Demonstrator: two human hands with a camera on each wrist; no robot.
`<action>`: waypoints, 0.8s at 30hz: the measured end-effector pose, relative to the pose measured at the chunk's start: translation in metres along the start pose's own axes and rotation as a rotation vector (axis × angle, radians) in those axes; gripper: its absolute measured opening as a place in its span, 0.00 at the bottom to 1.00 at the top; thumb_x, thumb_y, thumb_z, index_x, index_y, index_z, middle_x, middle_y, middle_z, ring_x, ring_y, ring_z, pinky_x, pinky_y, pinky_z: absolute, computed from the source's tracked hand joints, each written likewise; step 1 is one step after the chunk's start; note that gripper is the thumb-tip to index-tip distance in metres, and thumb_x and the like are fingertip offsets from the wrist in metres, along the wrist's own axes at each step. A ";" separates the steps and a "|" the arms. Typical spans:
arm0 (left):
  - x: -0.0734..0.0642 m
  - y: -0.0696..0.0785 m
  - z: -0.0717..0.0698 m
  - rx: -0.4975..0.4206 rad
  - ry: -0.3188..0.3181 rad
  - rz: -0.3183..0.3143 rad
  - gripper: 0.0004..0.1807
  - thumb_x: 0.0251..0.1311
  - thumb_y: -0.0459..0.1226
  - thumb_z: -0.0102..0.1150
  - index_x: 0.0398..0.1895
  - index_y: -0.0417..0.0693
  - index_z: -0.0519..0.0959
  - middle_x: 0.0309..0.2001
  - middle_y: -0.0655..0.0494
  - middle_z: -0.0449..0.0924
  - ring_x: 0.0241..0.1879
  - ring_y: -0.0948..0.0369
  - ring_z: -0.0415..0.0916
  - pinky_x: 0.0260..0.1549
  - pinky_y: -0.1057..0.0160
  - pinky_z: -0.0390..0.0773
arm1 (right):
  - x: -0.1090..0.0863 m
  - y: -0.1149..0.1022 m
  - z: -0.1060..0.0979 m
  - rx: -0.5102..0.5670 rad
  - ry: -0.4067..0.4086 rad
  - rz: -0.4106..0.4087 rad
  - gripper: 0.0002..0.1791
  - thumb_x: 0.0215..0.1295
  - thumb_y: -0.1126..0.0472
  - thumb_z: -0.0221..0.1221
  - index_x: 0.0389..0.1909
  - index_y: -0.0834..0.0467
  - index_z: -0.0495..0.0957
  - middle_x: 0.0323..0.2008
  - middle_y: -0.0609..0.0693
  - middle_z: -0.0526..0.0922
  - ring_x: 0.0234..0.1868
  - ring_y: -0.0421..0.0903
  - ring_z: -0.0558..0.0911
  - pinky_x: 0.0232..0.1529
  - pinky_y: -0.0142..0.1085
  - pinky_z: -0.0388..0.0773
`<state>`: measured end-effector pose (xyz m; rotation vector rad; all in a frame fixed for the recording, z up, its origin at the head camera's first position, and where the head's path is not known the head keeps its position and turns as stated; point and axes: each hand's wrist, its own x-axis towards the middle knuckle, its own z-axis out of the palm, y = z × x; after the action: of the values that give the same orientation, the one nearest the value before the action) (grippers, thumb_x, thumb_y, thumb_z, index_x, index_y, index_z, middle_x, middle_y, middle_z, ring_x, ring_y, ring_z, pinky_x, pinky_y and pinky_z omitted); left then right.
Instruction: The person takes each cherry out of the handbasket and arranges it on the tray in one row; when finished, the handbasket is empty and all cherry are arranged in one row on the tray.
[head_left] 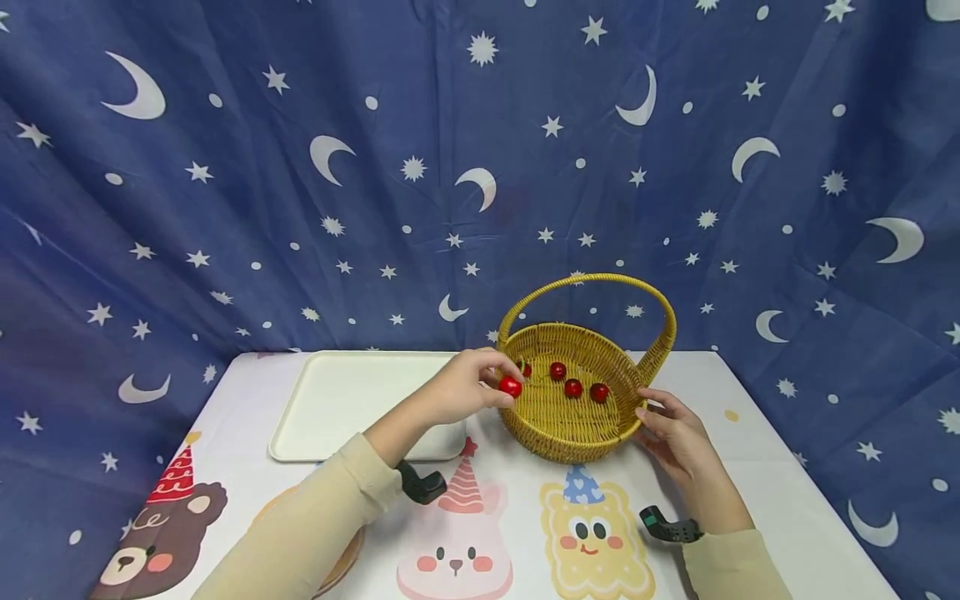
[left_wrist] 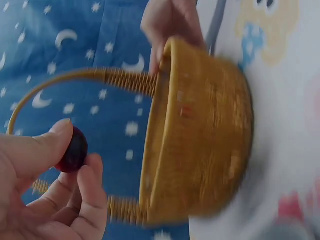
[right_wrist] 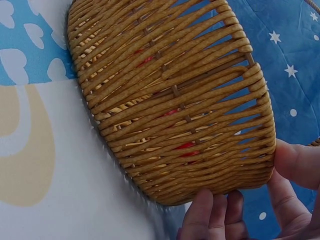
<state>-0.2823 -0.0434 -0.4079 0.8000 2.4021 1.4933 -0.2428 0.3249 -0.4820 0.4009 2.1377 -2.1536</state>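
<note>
Item: red cherry tomato (head_left: 510,386), pinched between thumb and fingertips of my left hand (head_left: 465,387), at the left rim of the wicker basket (head_left: 558,429), centre of the frame.

Item: basket, yellow, arched handle; my right hand (head_left: 675,433) grips its right wall, fingers curled against the weave. Contents: several more red tomatoes (head_left: 573,387) on the basket floor.

Item: white tray (head_left: 337,400), left of centre, on a cartoon-printed tablecloth (head_left: 757,475).
</note>
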 end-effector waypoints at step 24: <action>-0.024 -0.128 -0.048 0.189 0.233 -0.341 0.15 0.54 0.30 0.77 0.45 0.48 0.86 0.47 0.50 0.88 0.41 0.58 0.81 0.40 0.63 0.76 | 0.001 0.001 0.000 -0.023 0.010 0.018 0.25 0.79 0.64 0.59 0.74 0.51 0.72 0.61 0.49 0.68 0.57 0.41 0.76 0.56 0.34 0.83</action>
<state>-0.3266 -0.1374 -0.4998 0.2342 2.7076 1.2992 -0.2437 0.3245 -0.4834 0.4280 2.1533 -2.1203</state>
